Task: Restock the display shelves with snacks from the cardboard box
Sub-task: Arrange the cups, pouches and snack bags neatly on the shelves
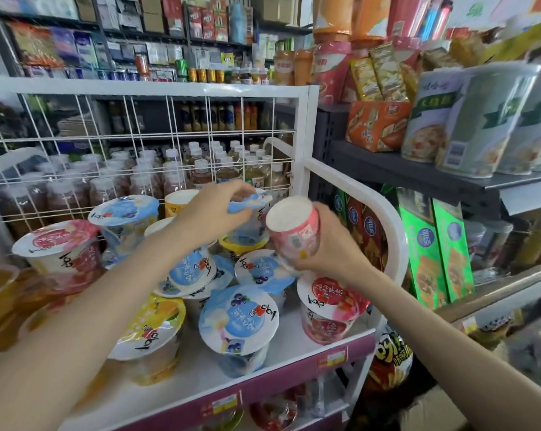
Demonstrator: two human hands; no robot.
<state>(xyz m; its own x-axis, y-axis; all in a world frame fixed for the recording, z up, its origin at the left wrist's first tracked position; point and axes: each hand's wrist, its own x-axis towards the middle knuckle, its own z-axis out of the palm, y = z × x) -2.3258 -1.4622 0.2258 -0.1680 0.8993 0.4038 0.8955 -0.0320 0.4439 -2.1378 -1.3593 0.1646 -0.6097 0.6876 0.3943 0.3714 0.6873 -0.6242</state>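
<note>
The left hand grips a blue-lidded cup; the right hand holds a pink cup sideways. Lid writing is unreadable. Green boxes stand at three o'clock.

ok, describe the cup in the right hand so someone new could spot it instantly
Start at the white wire-backed display shelf crowded with foil-lidded snack cups. At its right rear, beside the curved white side rail, the right hand grips a pink plastic cup. Unlike its upright neighbours, it is tipped over, showing its plain white round base instead of a printed lid.
</note>
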